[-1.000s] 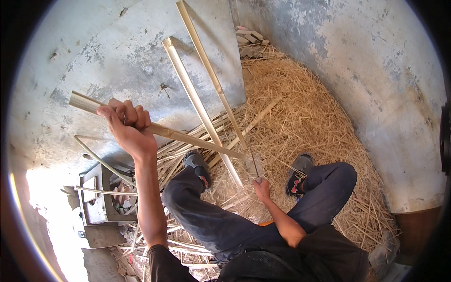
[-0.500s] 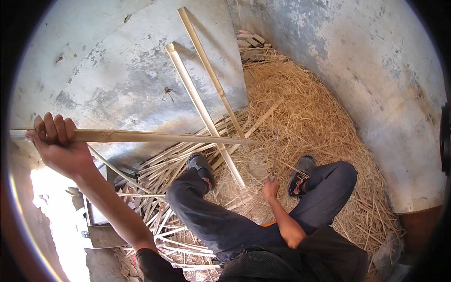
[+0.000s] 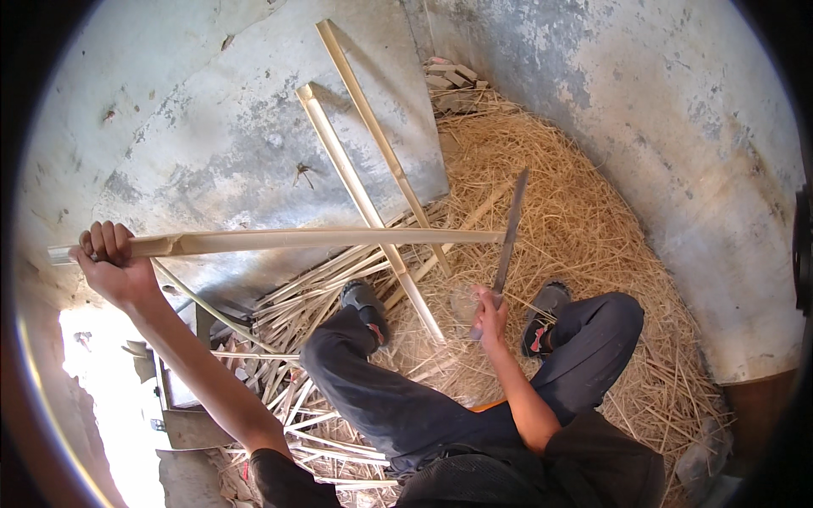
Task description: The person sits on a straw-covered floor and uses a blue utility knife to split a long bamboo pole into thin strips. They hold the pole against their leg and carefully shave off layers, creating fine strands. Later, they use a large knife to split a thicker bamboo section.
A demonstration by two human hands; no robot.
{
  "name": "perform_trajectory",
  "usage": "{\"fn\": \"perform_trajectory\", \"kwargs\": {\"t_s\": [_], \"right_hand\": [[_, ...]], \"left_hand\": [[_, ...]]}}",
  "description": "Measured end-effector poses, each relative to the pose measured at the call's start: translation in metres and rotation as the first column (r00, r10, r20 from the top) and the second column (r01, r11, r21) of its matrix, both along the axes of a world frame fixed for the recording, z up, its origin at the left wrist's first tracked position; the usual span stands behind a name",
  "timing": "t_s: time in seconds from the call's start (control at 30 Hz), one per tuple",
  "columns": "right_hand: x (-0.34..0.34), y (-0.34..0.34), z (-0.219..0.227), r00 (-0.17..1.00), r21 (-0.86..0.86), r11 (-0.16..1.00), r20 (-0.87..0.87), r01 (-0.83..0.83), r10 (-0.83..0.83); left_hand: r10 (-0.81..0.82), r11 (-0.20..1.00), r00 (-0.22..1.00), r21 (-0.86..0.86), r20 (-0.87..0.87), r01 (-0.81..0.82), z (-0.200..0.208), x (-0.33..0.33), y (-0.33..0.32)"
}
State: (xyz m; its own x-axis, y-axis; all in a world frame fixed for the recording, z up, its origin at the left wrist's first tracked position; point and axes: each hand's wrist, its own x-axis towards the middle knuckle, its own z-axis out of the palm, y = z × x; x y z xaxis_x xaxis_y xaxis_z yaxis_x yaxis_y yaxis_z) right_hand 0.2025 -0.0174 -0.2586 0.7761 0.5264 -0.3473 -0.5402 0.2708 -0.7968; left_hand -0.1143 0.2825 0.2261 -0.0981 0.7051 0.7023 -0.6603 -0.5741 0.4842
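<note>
Left hand: the left hand (image 3: 110, 267), at the left edge of the frame, is closed in a full fist round the near end of a long pale split bamboo pole (image 3: 330, 240).
Pole position: the long pale split bamboo pole lies almost level across the middle of the frame, its far end meeting the blade just right of centre.
Right hand: the right hand (image 3: 489, 309), at lower centre, is wrapped tight round the handle of a long flat grey metal blade (image 3: 510, 233).
Blade position: the blade stands nearly upright, tilted slightly right, its upper part touching the tip of the pole.
Leaning poles: two pale split bamboo lengths (image 3: 364, 190) rest slanted against the worn grey concrete wall (image 3: 186, 144) in the upper centre.
Strip pile: a heap of thin bamboo strips (image 3: 288, 313) lies on the floor at lower left, under the pole and beside the left leg.
Floor cover: loose yellow straw (image 3: 576, 229) covers the ground across the right half.
Legs: dark grey trousers (image 3: 398, 406) and dark shoes (image 3: 366, 300) show at lower centre, feet set apart on the straw.
</note>
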Motion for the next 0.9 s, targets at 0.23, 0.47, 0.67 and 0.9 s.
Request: {"fn": "perform_trajectory", "kwargs": {"t_s": [0.23, 0.47, 0.67, 0.9], "right_hand": [[0.039, -0.011, 0.079, 0.971, 0.14, 0.968, -0.147, 0.209, -0.188], [0.054, -0.023, 0.095, 0.962, 0.283, 0.927, -0.185, 0.246, -0.199], [0.049, -0.025, 0.113, 0.972, 0.292, 0.934, -0.172, 0.208, -0.162], [0.054, -0.028, 0.105, 0.948, 0.441, 0.853, -0.267, 0.278, -0.17]], "left_hand": [[-0.136, 0.984, 0.987, -0.1, 0.088, 0.145, -0.045, -0.049, 0.02], [-0.036, 0.959, 0.984, -0.27, 0.173, 0.082, -0.083, -0.085, 0.038], [-0.316, 0.883, 0.914, -0.273, 0.256, 0.382, -0.13, -0.121, 0.049], [-0.064, 0.898, 0.997, -0.434, 0.032, 0.071, -0.167, -0.054, -0.01]]}}
